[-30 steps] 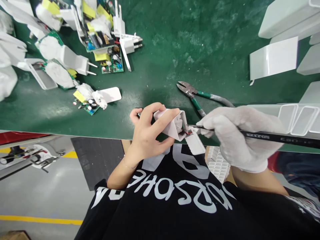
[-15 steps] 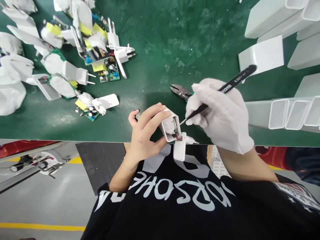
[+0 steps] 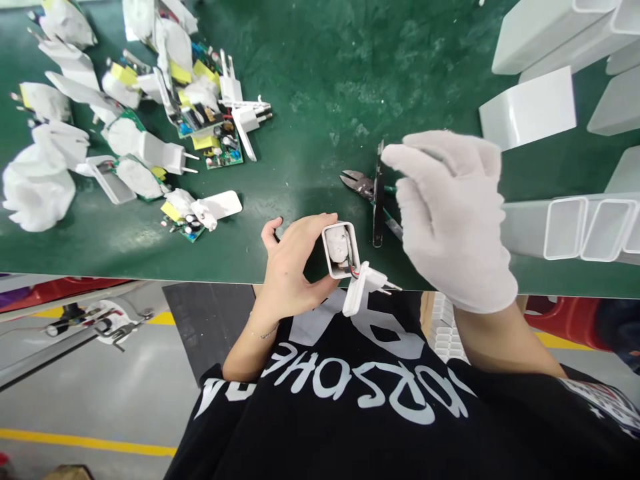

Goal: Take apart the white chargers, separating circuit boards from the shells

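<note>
My bare left hand (image 3: 295,267) is closed round a white plastic power adapter case (image 3: 341,250), its open end facing up. Inside sits a part coated in white, and red and black wires run out over the rim. From these wires hangs a white plug cap (image 3: 367,287) with two pins, in front of the table edge. Black tweezers (image 3: 379,207) are across the cutting pliers (image 3: 361,183), to the right of the case. My white-gloved right hand (image 3: 453,220) is just right of the tweezers, fingers loosely bent and apart, with nothing visible in them.
Several circuit boards with attached plug caps (image 3: 215,150) lie in a heap at the left on the green table (image 3: 310,80). At the right are several white plastic cases (image 3: 530,110), some standing in a row (image 3: 565,227). The table's front edge runs just below my hands.
My right hand has let go of the tweezers, which have turned from slanting to nearly upright in view, over the pliers. Their tip has left the case, which my left hand still holds.
</note>
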A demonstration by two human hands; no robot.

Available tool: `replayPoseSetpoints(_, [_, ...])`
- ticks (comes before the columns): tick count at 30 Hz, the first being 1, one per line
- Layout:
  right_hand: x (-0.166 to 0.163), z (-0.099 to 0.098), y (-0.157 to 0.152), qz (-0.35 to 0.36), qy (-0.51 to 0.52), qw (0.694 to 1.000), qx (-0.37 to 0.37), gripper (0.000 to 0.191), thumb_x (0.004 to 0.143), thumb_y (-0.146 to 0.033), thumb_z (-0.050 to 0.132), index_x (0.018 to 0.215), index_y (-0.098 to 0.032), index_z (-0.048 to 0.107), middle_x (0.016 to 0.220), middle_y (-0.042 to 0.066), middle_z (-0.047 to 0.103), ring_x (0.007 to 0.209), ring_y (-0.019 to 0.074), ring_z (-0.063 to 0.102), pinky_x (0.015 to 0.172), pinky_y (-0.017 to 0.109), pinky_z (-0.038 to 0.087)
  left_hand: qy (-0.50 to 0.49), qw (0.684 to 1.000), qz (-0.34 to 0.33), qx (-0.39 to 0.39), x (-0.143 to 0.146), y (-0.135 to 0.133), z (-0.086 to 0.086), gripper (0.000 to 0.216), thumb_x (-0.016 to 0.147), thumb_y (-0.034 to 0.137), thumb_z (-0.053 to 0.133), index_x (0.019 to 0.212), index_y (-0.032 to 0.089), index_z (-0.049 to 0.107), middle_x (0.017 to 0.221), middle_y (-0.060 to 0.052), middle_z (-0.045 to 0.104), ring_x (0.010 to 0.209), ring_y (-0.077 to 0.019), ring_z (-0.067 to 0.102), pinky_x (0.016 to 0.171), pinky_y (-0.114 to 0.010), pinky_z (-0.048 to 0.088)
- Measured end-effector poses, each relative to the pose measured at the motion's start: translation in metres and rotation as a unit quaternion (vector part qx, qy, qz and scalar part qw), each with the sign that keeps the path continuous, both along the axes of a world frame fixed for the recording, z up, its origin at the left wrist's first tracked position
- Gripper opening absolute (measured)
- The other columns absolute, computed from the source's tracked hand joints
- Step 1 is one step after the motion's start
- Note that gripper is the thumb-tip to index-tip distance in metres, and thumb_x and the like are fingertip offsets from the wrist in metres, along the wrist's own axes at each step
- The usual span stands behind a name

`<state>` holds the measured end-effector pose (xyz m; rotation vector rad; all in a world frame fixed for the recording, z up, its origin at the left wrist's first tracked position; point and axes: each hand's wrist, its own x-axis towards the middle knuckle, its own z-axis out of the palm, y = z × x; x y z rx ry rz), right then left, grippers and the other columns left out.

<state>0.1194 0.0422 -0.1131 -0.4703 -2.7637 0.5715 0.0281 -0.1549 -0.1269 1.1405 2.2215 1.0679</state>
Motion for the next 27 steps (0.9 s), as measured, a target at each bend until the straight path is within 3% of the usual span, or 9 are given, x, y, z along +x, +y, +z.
replayPoseSetpoints(3, [-0.003,0.012,-0.011,0.03,0.027,0.985,-0.166,0.033,0.104,-0.027,0.049,0.134,-0.02,0.062,0.129,0.012,0.069,0.118,0.0285,0.066,0.098,0.047,0.058,0.016,1.0,-0.007,0.003,0.0,0.0,-0.001,0.053,0.083,0.024,0.067,0.133,0.029,0.051,0.133,-0.004,0.07,0.123,-0.0259,0.065,0.12,-0.045,0.019])
replayPoseSetpoints(5, [-0.007,0.016,-0.021,0.065,-0.019,0.972,-0.226,0.035,0.103,-0.035,0.055,0.134,-0.02,0.061,0.124,0.01,0.072,0.11,0.0266,0.07,0.093,0.044,0.059,0.027,1.0,-0.009,0.008,-0.001,-0.001,-0.003,0.053,0.084,0.024,0.067,0.134,0.03,0.05,0.133,-0.004,0.07,0.124,-0.0259,0.063,0.119,-0.045,0.02])
replayPoseSetpoints(8, [-0.014,0.019,-0.029,0.098,-0.099,0.97,-0.2,0.026,0.099,-0.034,0.057,0.118,-0.018,0.066,0.119,0.011,0.073,0.107,0.0301,0.07,0.09,0.044,0.055,0.046,0.999,-0.014,0.021,-0.001,-0.002,-0.005,0.052,0.085,0.025,0.064,0.135,0.029,0.049,0.132,-0.004,0.069,0.123,-0.0257,0.062,0.119,-0.045,0.022])
replayPoseSetpoints(11, [-0.02,0.019,-0.031,0.117,-0.158,0.964,-0.177,0.019,0.1,-0.026,0.049,0.101,-0.018,0.066,0.1,0.009,0.073,0.087,0.0266,0.068,0.079,0.04,0.048,0.059,0.998,-0.023,0.018,-0.001,-0.003,-0.006,0.053,0.085,0.024,0.063,0.136,0.028,0.048,0.128,-0.004,0.07,0.12,-0.0254,0.063,0.118,-0.046,0.022])
replayPoseSetpoints(15, [-0.022,0.018,-0.031,0.143,-0.161,0.969,-0.123,0.022,0.099,-0.023,0.044,0.099,-0.017,0.065,0.088,0.008,0.068,0.078,0.0268,0.064,0.077,0.042,0.044,0.062,0.998,-0.026,0.009,-0.001,-0.002,-0.007,0.049,0.088,0.026,0.06,0.136,0.029,0.047,0.125,-0.004,0.07,0.119,-0.0256,0.064,0.117,-0.047,0.024])
replayPoseSetpoints(18, [-0.018,0.021,-0.025,0.144,-0.13,0.972,-0.136,0.03,0.104,-0.028,0.039,0.111,-0.017,0.066,0.101,0.01,0.073,0.093,0.0291,0.069,0.088,0.046,0.048,0.055,0.998,-0.021,0.002,-0.001,-0.002,-0.006,0.05,0.088,0.027,0.062,0.135,0.029,0.047,0.127,-0.005,0.07,0.12,-0.0255,0.063,0.117,-0.046,0.023])
replayPoseSetpoints(21, [-0.009,0.029,-0.011,0.152,-0.024,0.975,-0.162,0.044,0.11,-0.038,0.028,0.133,-0.018,0.06,0.127,0.013,0.069,0.119,0.0284,0.066,0.101,0.048,0.049,0.056,0.998,-0.017,-0.001,0.0,-0.001,-0.006,0.053,0.085,0.025,0.065,0.135,0.029,0.048,0.129,-0.005,0.07,0.12,-0.0256,0.063,0.116,-0.045,0.022])
replayPoseSetpoints(24, [0.004,0.029,0.0,0.204,0.034,0.975,-0.078,0.058,0.11,-0.054,0.016,0.131,-0.025,0.062,0.142,0.013,0.061,0.136,0.0322,0.055,0.111,0.054,0.043,0.057,0.998,-0.016,0.002,0.001,0.0,-0.005,0.053,0.085,0.025,0.065,0.135,0.029,0.048,0.129,-0.005,0.07,0.119,-0.0253,0.063,0.116,-0.044,0.022])
replayPoseSetpoints(27, [0.014,0.022,-0.001,0.245,0.019,0.969,0.006,0.069,0.103,-0.073,0.018,0.127,-0.028,0.065,0.15,0.013,0.058,0.141,0.0382,0.05,0.114,0.06,0.039,0.052,0.998,-0.016,-0.008,0.001,0.0,-0.004,0.05,0.087,0.027,0.064,0.134,0.029,0.05,0.129,-0.005,0.07,0.12,-0.0258,0.063,0.116,-0.045,0.021])
